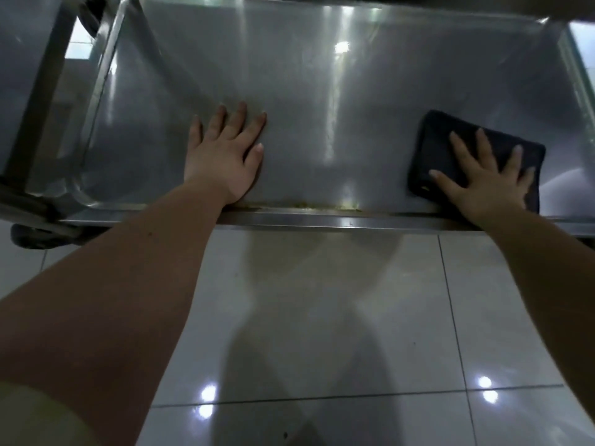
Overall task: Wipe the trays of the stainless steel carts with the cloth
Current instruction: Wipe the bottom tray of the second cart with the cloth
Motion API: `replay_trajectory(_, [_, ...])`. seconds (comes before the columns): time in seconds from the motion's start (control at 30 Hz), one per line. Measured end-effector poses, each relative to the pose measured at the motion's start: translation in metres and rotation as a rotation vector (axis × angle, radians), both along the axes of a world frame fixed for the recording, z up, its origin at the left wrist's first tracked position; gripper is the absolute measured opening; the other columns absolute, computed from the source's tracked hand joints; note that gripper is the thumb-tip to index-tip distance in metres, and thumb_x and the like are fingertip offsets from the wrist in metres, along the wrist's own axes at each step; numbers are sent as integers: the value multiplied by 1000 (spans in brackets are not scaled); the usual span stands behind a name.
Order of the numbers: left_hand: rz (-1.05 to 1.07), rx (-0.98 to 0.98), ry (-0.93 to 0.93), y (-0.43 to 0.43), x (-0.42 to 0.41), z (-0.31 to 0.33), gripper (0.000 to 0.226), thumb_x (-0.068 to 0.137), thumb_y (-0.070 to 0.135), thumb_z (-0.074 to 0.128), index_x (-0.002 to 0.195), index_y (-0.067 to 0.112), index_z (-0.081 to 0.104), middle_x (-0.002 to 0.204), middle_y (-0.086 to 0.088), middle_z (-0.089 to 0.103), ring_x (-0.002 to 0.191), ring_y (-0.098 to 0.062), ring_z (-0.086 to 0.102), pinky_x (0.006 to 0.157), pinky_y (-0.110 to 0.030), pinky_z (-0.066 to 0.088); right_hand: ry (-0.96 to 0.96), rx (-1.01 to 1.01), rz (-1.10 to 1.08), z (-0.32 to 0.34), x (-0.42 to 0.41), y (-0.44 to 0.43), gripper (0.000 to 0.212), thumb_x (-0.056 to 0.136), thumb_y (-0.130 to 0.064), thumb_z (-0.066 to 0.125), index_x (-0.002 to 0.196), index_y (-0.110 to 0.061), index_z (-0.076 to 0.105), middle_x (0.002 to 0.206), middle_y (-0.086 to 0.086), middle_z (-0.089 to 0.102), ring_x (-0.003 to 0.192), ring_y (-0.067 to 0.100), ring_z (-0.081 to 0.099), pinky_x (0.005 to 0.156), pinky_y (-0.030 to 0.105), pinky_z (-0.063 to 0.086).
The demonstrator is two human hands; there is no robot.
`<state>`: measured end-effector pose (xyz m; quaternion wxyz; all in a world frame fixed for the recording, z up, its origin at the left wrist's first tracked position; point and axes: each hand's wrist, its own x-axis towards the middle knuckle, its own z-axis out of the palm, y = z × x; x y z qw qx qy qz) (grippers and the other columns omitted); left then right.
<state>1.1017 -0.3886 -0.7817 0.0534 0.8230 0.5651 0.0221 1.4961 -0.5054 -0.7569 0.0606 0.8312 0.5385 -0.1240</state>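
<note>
A wide stainless steel tray (322, 91) fills the upper half of the frame, its near rim running across the middle. The left hand (225, 156) lies flat on the bare tray floor left of centre, fingers straight and slightly spread, holding nothing, with the heel of the palm close to the near rim. The right hand (483, 178) sits at the right of the frame, pressed palm-down on a dark folded cloth (441, 136) with all fingers splayed and straight; it pins the cloth against the tray rather than gripping it. The cloth lies on the tray floor near the right end, its lower edge touching or just over the near rim. A yellowish-brown smear (325, 206) runs along the inside of the near rim between the two hands; it may be grime or rust, as the view is too soft to tell. At the upper left, the frame post (42, 91) of the cart rises beside the tray corner, and a dark caster wheel (32, 236) shows below it. Glossy pale floor tiles (322, 317) fill the lower half of the frame, with ceiling lights reflected in them.
</note>
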Motion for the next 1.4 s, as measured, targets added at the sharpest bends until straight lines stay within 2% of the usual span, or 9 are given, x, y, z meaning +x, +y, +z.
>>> replay_trajectory(0.3, [2, 1, 12, 1, -6, 0, 53, 103, 44, 20, 155, 39, 11, 164, 3, 11, 150, -27, 8, 119, -54, 5, 64, 58, 365, -18, -217, 42, 88, 64, -96, 6, 142, -61, -14, 160, -16, -20, 141, 48, -24, 106, 68, -19])
replay_trajectory(0.43, [19, -13, -20, -1, -6, 2, 52, 102, 47, 22, 154, 42, 15, 164, 4, 12, 150, -26, 9, 118, -53, 4, 26, 103, 387, -15, -153, 32, 86, 66, -96, 14, 143, -63, -7, 162, -18, -10, 147, 41, -13, 113, 63, -14])
replay_trajectory(0.63, [36, -9, -6, -9, 0, 2, 52, 102, 48, 20, 153, 42, 15, 164, 5, 11, 150, -26, 8, 118, -54, 4, -11, -11, -1, -2, -9, -16, 92, 58, -98, 6, 142, -63, -11, 162, -17, -10, 148, 40, -8, 114, 66, -3])
replay_trajectory(0.73, [30, 0, 6, -10, 1, 1, 52, 102, 48, 20, 154, 42, 14, 164, 4, 11, 150, -28, 8, 118, -56, 5, -18, 8, -41, -4, -30, -9, 92, 59, -97, 3, 142, -61, -13, 162, -16, -13, 146, 44, -11, 111, 70, -4])
replay_trajectory(0.87, [7, -31, 35, -7, -4, 5, 52, 104, 44, 20, 155, 38, 12, 165, 1, 7, 150, -30, 4, 118, -56, 3, -18, 73, 159, -10, -137, 22, 90, 66, -94, 4, 146, -56, -10, 162, -13, -14, 144, 48, -15, 108, 71, -9])
replay_trajectory(1.0, [53, -12, -130, -5, 0, 23, 52, 106, 32, 24, 156, 28, 14, 165, -6, 0, 150, -32, -6, 118, -52, -7, 90, 45, 247, -11, -230, 42, 82, 78, -88, 12, 149, -51, -9, 162, -11, -17, 141, 49, -24, 100, 71, -21])
replay_trajectory(1.2, [-100, -62, -109, -38, 94, 35, 54, 104, 29, 34, 156, 26, 19, 164, -8, 10, 150, -34, 4, 117, -56, 2, 343, 431, -40, -9, -152, 43, 53, 101, -47, 33, 153, -34, 27, 161, -6, 24, 150, 30, 6, 117, 52, 0])
replay_trajectory(1.3, [-48, -138, -62, -61, 129, 19, 53, 103, 50, 22, 154, 43, 9, 165, 7, 1, 151, -26, -7, 109, -68, -14, 430, 440, -46, -16, -130, 38, 49, 105, -32, 33, 153, -24, 29, 160, 1, 27, 149, 28, 10, 119, 40, 2])
replay_trajectory(1.4, [-4, -116, -5, -61, 118, 13, 63, 93, 71, 13, 152, 50, 4, 164, 11, -3, 150, -25, -12, 105, -69, -20, 332, 370, 11, -21, -132, 39, 51, 105, -39, 27, 155, -29, 23, 162, -1, 22, 150, 29, 6, 119, 42, -3])
